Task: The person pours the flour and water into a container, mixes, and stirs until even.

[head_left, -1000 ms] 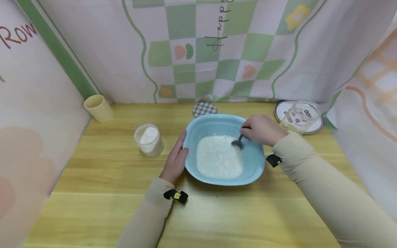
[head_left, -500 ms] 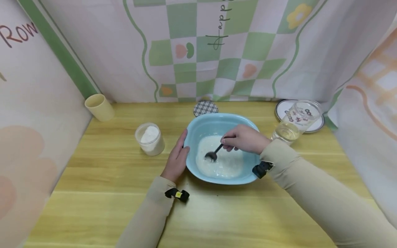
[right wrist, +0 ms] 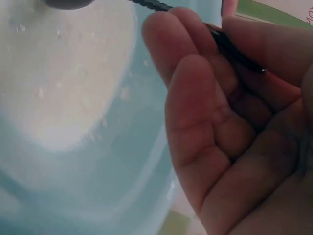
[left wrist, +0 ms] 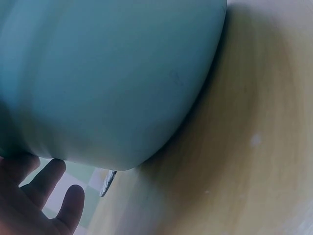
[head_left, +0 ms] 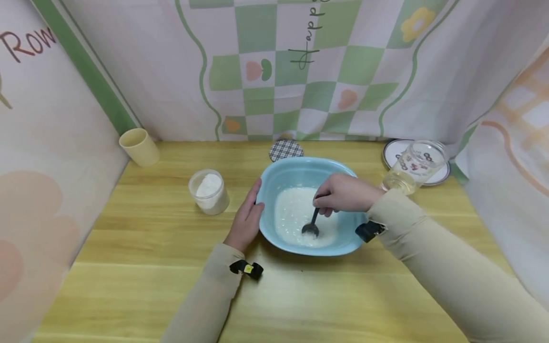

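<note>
A light blue basin (head_left: 309,164) stands on the table with a wet, lumpy white mixture (head_left: 289,209) in its bottom. My left hand (head_left: 244,221) lies along the basin's left side, straight fingers against the outer wall and the thumb near the rim. The left wrist view shows these fingertips (left wrist: 57,165) at the wall's edge. My right hand (head_left: 343,193) pinches the handle of a dark spoon (head_left: 310,229) between thumb and fingers, over the basin. The spoon's bowl dips into the mixture near the front. In the right wrist view, the lower fingers (right wrist: 190,112) curl loosely below the handle.
A clear tub of white powder (head_left: 210,190) stands left of the basin. Farther left is a yellow cup (head_left: 139,147). A checked coaster (head_left: 286,149) lies behind the basin. At the back right, a clear jug (head_left: 416,166) with pale liquid overlaps a patterned plate (head_left: 390,150).
The right hand has swept the spoon from the right side of the mixture to the left, then back rightward and toward the front. The left hand has stayed at the basin's side.
</note>
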Motion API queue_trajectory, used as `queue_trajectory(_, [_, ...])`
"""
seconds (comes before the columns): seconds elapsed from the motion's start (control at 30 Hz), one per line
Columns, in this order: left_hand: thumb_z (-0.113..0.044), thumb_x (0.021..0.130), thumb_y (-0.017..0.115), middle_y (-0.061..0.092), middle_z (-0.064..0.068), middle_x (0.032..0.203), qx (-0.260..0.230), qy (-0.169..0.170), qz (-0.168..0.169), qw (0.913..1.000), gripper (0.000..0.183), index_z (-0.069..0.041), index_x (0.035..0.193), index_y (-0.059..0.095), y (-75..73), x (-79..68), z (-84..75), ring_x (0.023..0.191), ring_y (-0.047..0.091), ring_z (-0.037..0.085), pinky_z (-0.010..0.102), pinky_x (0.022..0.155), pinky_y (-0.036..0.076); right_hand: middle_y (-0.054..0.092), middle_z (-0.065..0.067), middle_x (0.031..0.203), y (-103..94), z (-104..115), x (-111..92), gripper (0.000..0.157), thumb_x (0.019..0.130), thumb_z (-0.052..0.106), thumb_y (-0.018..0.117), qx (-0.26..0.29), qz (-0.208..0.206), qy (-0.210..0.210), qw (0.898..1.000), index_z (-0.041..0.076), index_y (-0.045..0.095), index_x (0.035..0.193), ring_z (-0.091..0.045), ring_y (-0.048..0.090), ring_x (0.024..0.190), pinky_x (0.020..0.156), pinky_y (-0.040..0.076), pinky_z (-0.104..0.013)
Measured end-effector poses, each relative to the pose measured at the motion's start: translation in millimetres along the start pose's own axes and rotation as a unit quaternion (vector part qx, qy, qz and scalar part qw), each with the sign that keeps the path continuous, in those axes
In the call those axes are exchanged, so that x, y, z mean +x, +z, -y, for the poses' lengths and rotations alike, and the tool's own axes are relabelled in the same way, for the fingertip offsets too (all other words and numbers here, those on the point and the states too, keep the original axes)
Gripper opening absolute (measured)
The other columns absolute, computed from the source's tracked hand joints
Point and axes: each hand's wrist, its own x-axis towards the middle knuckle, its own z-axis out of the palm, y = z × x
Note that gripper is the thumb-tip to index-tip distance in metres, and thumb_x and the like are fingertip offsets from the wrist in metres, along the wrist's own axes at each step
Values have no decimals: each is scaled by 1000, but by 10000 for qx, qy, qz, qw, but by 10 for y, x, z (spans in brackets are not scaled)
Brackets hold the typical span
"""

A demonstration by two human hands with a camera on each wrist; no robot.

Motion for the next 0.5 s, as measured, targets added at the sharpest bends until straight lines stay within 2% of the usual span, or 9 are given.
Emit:
queue_trajectory(0.13, [-20, 107, 38, 21, -15, 163, 42, -10, -1, 10000, 58, -27, 161, 21, 7, -6, -3, 149, 21, 8, 33, 122, 20, 74, 0, 80, 120, -6, 136, 22, 100, 18, 59, 648, -62, 87, 9978, 7, 79, 97, -15, 70, 77, 69, 59, -32])
queue_trajectory(0.3, [-19, 106, 38, 23, -15, 162, 153, 76, -59, 9998, 58, -26, 161, 22, 6, -7, 11, 148, 22, 9, 35, 122, 22, 75, -7, 93, 165, -10, 278, 26, 102, 18, 56, 933, -577, 274, 9936, 3, 76, 106, -18, 71, 88, 78, 60, -36])
queue_trajectory(0.4, [-19, 105, 38, 23, -15, 162, 164, 97, -72, 9998, 58, -25, 161, 23, 1, -6, 12, 148, 23, 10, 35, 122, 22, 75, -7, 95, 132, -42, 306, 27, 103, 19, 55, 554, -1155, 454, 9907, 3, 76, 109, -21, 70, 90, 80, 58, -40])
queue_trajectory(0.5, [-19, 106, 38, 23, -16, 162, 143, 60, -63, 9999, 58, -27, 161, 23, -3, -7, 9, 148, 22, 9, 35, 122, 21, 73, -5, 89, 50, -81, 256, 27, 103, 21, 55, -172, -1626, 665, 9843, 6, 77, 108, -21, 65, 81, 73, 54, -39])
